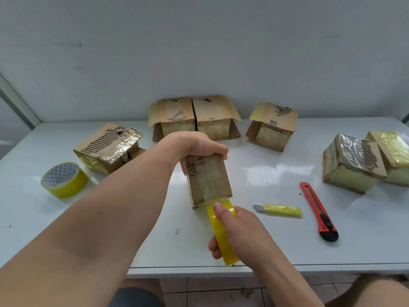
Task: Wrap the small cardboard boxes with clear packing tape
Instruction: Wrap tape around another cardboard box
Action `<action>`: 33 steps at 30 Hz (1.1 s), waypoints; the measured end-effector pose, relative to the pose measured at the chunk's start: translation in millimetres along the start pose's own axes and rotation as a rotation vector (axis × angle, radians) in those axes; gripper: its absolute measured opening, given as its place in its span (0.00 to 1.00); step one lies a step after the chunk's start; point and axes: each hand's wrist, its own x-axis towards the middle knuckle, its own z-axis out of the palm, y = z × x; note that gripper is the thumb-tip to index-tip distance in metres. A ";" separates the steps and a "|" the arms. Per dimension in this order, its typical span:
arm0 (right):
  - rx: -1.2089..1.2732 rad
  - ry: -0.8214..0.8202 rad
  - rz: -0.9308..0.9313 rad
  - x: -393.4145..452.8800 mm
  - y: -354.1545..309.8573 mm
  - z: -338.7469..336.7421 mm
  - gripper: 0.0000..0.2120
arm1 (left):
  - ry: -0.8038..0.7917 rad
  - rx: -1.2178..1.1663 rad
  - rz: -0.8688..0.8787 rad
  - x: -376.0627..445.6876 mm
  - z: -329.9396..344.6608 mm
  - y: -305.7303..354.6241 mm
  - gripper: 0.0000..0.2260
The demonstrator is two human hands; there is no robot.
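One small box is gripped at its far end by the left hand; its long axis runs near–far toward the tape roll, gripped just nearer by the right hand.

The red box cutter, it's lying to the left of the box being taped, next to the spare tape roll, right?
Not quite. The head view shows the red box cutter lying right of the box being taped; the spare tape roll sits on the left.

7 boxes; 2 tape rolls; 2 cutters
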 end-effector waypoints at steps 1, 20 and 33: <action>0.004 -0.002 0.004 1.2 -0.2 -0.1 0.18 | -0.009 -0.017 -0.008 3.3 -0.2 -1.2 0.23; 0.100 0.003 0.011 8.7 -3.8 0.0 0.16 | 0.825 0.700 0.406 19.7 51.8 -20.5 0.20; 0.127 -0.058 -0.073 3.0 6.1 3.1 0.09 | 0.805 0.552 0.233 -10.4 87.2 -27.1 0.37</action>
